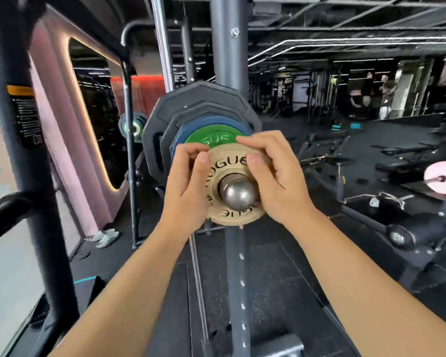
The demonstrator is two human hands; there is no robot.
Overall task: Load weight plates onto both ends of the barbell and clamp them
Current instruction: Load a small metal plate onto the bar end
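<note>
1. Currently found the small tan plate (229, 217) threaded on the barbell sleeve (238, 193), close to the sleeve's tip and outermost in the stack.
2. Gripped at the rim from two sides: left hand (188, 186) at 9 o'clock, right hand (276, 176) at 3 o'clock. Fingers curled over the upper edge, thumbs pressed on the lettered face. Judged a symmetric hold, meant to keep the bore square to the sleeve and prevent binding when pushed inward.
3. Logged behind it, toward 12 o'clock: green plate (211, 139), blue plate (209, 122), then larger black plates (198, 99). Ordered large to small, probably for flush seating and room for a clamp.
4. Cannot tell whether tan touches green; hidden by the fingers and the end-on view.
5. Saw no clamp anywhere. Clamping judged not yet done at this end.
6. Cannot see the shaft or the bar's far end past the stack and the rack upright (228, 47).
7. Could read only part of the tan plate's lettering, with thumbs in the way; weight marking at 8 o'clock too blurred to read.
</note>
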